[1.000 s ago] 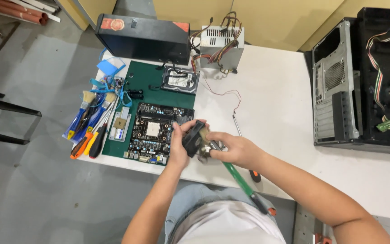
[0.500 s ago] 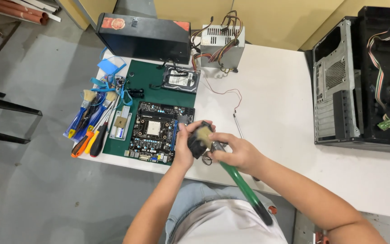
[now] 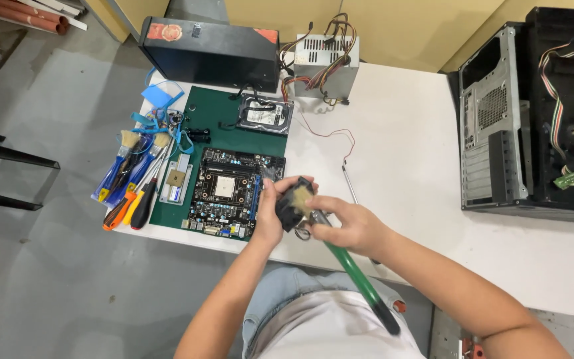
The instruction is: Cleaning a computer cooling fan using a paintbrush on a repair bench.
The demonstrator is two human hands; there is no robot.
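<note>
Head view looks down on a white surface (image 3: 433,166). Left hand (image 3: 270,216) clasps a small black fan (image 3: 291,205) above the surface's near edge, just right of the motherboard (image 3: 230,193) on the green mat (image 3: 214,116). Right hand (image 3: 350,226) has its grip clenched around a green-handled brush (image 3: 353,272), bristles touching the fan. Screwdrivers (image 3: 134,203) and spare brushes lie at the left edge; a hard drive (image 3: 265,116), a power supply (image 3: 320,63) and an open computer case (image 3: 533,113) sit farther off.

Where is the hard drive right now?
In the head view, the hard drive lies at the far edge of the green mat, between the circuit board and the power supply.
</note>
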